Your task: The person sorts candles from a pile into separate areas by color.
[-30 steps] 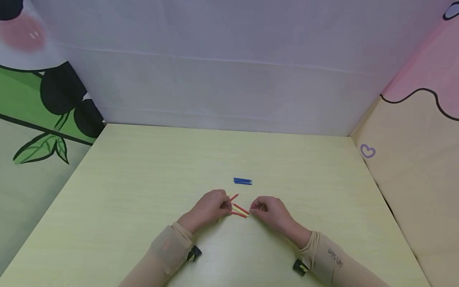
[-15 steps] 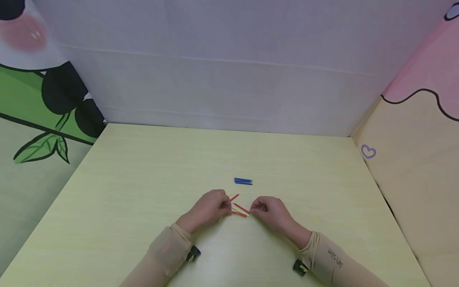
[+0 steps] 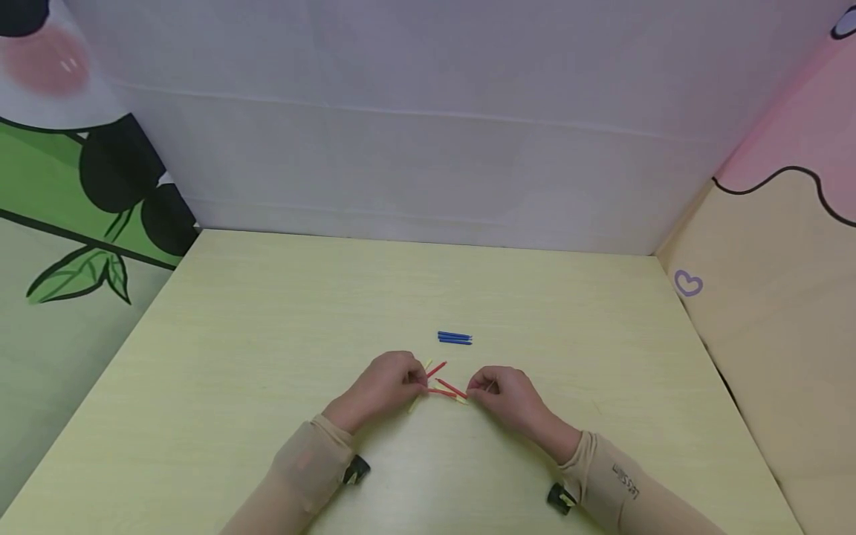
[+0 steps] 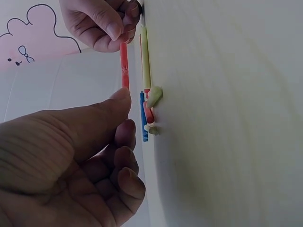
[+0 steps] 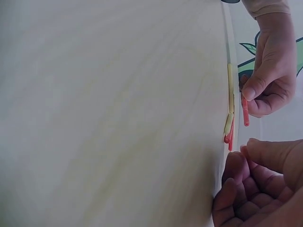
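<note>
Between thumb and index finger, my left hand (image 3: 391,383) pinches one end of a thin, waxy-looking red stick (image 4: 125,66), held just above the table. Its free end points toward my right hand (image 3: 504,394). That hand has its fingers curled, thumb against index fingertip, and no object shows between them. Its fingertips are right at the end of another red stick (image 3: 451,388). A further red stick (image 3: 437,368) lies slanted beyond the left hand. Yellow sticks (image 4: 146,61) lie among the red ones, partly hidden by the left hand.
Several blue sticks (image 3: 455,338) lie side by side beyond the hands. The pale wood-grain table (image 3: 301,312) meets a plain white backdrop (image 3: 414,163) at the back, with printed panels at left and right.
My left hand has shifted slightly left and up, bringing the pinched red stick with it, so that it now overlaps the yellow stick. The right hand stays put.
</note>
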Tool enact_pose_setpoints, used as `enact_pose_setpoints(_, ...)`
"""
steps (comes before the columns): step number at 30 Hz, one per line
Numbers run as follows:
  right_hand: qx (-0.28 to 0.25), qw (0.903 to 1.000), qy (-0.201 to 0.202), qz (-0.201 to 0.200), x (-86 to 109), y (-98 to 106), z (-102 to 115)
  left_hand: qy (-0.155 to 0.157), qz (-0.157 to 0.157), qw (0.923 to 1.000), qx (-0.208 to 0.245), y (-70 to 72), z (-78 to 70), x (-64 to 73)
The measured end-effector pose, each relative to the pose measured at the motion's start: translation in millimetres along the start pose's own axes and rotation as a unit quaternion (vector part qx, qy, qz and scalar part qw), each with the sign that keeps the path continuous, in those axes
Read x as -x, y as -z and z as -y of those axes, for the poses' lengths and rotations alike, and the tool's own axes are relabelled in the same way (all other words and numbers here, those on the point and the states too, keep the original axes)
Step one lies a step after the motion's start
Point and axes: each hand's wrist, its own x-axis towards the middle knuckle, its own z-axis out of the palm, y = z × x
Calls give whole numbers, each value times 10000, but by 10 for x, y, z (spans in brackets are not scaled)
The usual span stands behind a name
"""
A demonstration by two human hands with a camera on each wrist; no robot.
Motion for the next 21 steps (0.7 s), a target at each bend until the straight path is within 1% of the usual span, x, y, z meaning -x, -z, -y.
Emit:
enact_pose_setpoints(6, -76, 10000, -61, -12, 9, 0, 9, 178, 0, 9997, 153, 29, 26, 15)
enact_pose_setpoints(13, -52, 9999, -114, -31, 7, -1, -2, 368, -9, 9990, 263, 66, 11, 39)
enact_pose_setpoints(21, -21, 9999, -108, 7, 12, 0, 2, 410, -134, 9988, 221, 63, 31, 32)
